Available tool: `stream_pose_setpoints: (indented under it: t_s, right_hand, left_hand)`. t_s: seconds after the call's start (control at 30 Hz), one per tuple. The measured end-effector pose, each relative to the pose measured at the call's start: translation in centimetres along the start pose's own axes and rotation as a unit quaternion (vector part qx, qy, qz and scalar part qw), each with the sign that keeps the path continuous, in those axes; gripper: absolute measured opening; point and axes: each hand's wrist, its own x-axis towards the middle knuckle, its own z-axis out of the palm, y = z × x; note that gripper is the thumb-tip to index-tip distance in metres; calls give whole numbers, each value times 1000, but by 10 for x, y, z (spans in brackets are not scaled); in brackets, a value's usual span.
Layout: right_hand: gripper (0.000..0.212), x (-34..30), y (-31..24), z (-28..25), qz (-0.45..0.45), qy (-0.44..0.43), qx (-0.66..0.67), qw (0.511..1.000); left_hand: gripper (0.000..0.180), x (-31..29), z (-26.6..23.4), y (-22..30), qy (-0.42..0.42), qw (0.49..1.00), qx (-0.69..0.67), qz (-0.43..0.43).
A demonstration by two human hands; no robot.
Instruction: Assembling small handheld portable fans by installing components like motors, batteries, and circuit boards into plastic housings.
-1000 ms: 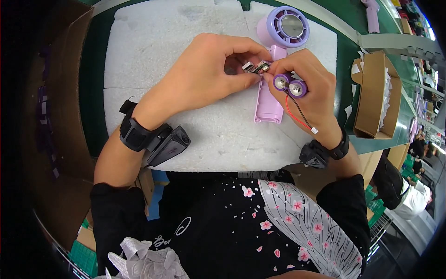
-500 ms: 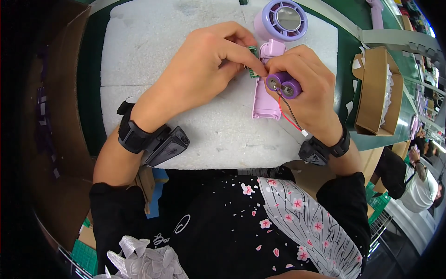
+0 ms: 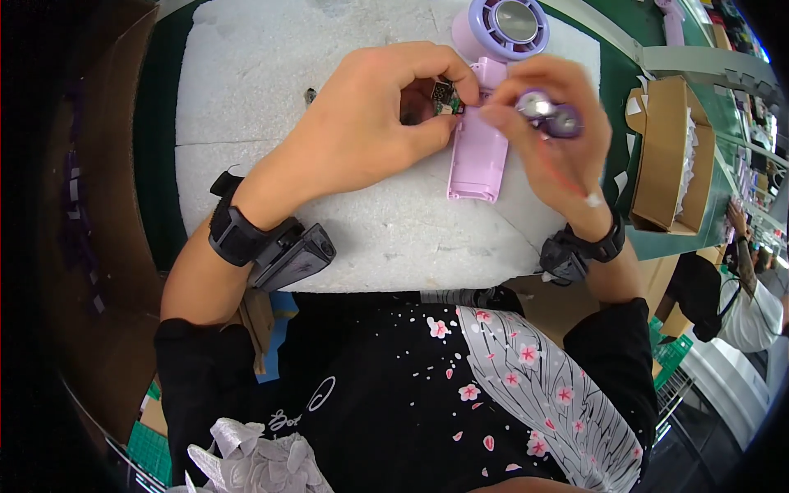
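A lilac handheld fan lies on the white foam mat, its round head (image 3: 503,29) at the far end and its open handle shell (image 3: 477,158) toward me. My left hand (image 3: 386,111) is closed at the shell's left side, pinching a small green circuit board (image 3: 446,100) between thumb and fingers. My right hand (image 3: 559,135), smeared by motion, holds a pair of purple battery cells (image 3: 551,113) to the right of the shell. Red wire with a white connector (image 3: 593,200) trails from the cells over the palm. The right fingertips are close to the shell's upper edge.
The white foam mat (image 3: 246,99) covers the green bench. A small dark part (image 3: 310,95) lies on it, left of my left hand. An open cardboard box (image 3: 670,156) with white pieces stands at the right. A person (image 3: 740,304) is at the far right.
My right hand has moved right and slightly up with the battery cells, uncovering more of the shell. My left hand has turned the circuit board, so a dark component on it shows.
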Motion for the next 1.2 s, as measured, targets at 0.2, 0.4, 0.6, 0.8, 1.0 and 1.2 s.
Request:
stream_pose_setpoints:
  t_s: [0.2, 0.4, 0.6, 0.8, 1.0, 1.2]
  right_hand:
    - [20, 3, 3, 6, 4, 133, 234, 963]
    - [19, 9, 0, -6, -38, 42, -75, 996]
    - [15, 8, -3, 0, -17, 69, -158, 985]
    - [14, 12, -7, -4, -54, 54, -161, 984]
    - [16, 13, 1, -9, -140, 21, -142, 980]
    - [13, 11, -2, -5, -94, -10, -119, 988]
  left_hand:
    - [18, 2, -3, 0, -6, 1000, 14, -27]
    - [19, 0, -7, 6, -21, 998, 1, -57]
    - [22, -1, -8, 3, -28, 999, 33, 10]
    - [18, 1, -4, -9, 25, 998, -29, 41]
    - [19, 5, -8, -8, 60, 995, -69, 44]
    - [16, 4, -17, -4, -4, 997, -77, -22]
